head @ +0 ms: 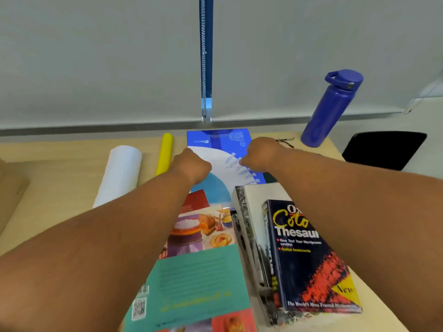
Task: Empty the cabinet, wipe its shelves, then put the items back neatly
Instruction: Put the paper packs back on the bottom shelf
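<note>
A blue and white book (223,140) lies flat at the far middle of the wooden table (60,188). My left hand (191,166) is curled at its left edge and my right hand (260,152) is curled at its right edge; both appear to grip it, with the fingers hidden under the knuckles. Nearer to me lies a cookbook with a teal panel (199,271). To its right, a dark Thesaurus (309,259) rests on a thick grey-white book (251,207).
A white paper roll (119,173) and a yellow tube (165,154) lie left of the blue book. A blue bottle (330,109) and glasses (285,140) sit at the far right, with a black chair (383,149) beyond the edge. Window blinds (96,56) back the table.
</note>
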`<state>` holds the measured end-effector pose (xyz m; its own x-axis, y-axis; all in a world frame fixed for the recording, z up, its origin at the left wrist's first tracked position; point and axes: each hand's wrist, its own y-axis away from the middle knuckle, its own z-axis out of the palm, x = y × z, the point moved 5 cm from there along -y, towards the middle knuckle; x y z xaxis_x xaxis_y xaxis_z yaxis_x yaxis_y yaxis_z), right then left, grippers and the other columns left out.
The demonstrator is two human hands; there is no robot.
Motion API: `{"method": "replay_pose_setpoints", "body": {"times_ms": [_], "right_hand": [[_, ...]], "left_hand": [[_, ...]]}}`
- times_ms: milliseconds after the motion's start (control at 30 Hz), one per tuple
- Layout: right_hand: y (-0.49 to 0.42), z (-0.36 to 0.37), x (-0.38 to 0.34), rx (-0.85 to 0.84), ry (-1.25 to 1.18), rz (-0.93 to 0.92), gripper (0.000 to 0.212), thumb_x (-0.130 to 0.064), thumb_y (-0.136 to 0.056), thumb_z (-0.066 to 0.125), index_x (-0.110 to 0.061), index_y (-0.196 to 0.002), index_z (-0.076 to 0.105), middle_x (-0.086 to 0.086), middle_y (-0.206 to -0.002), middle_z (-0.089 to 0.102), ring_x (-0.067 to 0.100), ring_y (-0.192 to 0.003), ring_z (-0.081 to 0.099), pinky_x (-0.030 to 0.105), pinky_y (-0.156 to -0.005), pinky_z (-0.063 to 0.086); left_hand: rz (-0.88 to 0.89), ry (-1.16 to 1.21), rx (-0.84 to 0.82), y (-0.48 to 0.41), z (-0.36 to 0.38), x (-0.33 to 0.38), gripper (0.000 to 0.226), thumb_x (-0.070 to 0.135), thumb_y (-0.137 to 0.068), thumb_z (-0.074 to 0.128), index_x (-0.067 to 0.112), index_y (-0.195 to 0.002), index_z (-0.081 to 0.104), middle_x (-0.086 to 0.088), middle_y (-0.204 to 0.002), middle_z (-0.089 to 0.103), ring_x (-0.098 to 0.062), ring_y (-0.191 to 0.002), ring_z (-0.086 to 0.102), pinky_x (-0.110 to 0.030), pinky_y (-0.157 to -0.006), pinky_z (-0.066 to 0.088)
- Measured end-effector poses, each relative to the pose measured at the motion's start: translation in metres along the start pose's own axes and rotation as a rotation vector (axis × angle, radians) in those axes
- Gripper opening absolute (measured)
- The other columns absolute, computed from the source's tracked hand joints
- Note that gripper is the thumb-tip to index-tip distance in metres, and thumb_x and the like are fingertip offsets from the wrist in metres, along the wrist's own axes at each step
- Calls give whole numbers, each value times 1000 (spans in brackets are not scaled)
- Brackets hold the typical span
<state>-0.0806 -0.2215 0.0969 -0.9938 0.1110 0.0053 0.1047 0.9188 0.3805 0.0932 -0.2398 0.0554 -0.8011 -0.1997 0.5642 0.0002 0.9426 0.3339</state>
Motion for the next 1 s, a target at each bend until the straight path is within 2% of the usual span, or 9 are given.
{"method": "replay_pose_setpoints", "body": {"times_ms": [100,167,233,333,533,700,800,933,1000], "right_hand": [[-15,1,10,-103,-207,105,42,-33,-105,47,-6,-137,52,13,-144,51,29,-131,51,34,-100,43],[-27,15,20,-152,-391,181,29,-28,-99,57,-11,-123,59,15,-141,54,33,-129,52,40,-106,45],[-32,35,25,-206,-493,245,18,-30,-94,64,-14,-102,60,15,-136,58,34,-126,55,46,-107,46],[-43,51,23,-225,-521,262,37,-38,-93,68,-11,-116,59,12,-131,62,30,-120,61,43,-105,49],[-46,50,22,-208,-443,258,25,-28,-96,63,-9,-105,49,13,-135,58,28,-124,57,33,-105,48],[-51,53,31,-115,-700,336,27,-32,-92,67,-10,-102,55,9,-113,63,26,-106,62,35,-97,50],[-49,53,40,2,-909,392,34,-44,-87,73,-14,-90,57,4,-92,64,22,-89,64,32,-81,52],[-47,39,48,274,-1188,323,37,-48,-74,84,-19,-90,68,0,-89,74,19,-81,72,30,-72,58],[-40,22,50,375,-1309,260,51,-47,-66,90,-22,-100,61,-2,-95,73,15,-80,73,34,-73,61]], "left_hand": [[-130,180,-121,-24,19,-10,22,25,-96,66,11,-108,54,-14,-124,64,-30,-113,63,-39,-98,53],[-234,370,-185,-34,31,-18,20,24,-93,69,10,-97,56,-16,-119,67,-32,-109,66,-46,-100,54],[-296,517,-184,-44,40,-22,23,25,-87,74,14,-96,56,-15,-113,69,-33,-103,68,-46,-96,56],[-360,739,-115,-52,47,-22,39,30,-79,78,18,-111,59,-10,-105,72,-30,-92,71,-44,-86,60],[-422,979,-136,-62,55,-30,26,37,-86,75,23,-105,63,-6,-95,76,-28,-85,74,-41,-80,60],[-340,1042,-160,-73,53,-29,38,35,-80,85,16,-109,71,-7,-95,78,-29,-82,76,-48,-78,62],[-244,1032,-76,-71,39,-18,43,37,-76,88,14,-107,70,-5,-93,78,-29,-79,77,-51,-77,62],[1,1079,74,-59,3,5,43,28,-76,89,5,-106,68,-11,-94,77,-30,-81,76,-51,-77,62],[125,1115,123,-47,-25,22,39,22,-77,88,8,-103,61,-8,-92,76,-23,-79,75,-43,-74,63]]}}
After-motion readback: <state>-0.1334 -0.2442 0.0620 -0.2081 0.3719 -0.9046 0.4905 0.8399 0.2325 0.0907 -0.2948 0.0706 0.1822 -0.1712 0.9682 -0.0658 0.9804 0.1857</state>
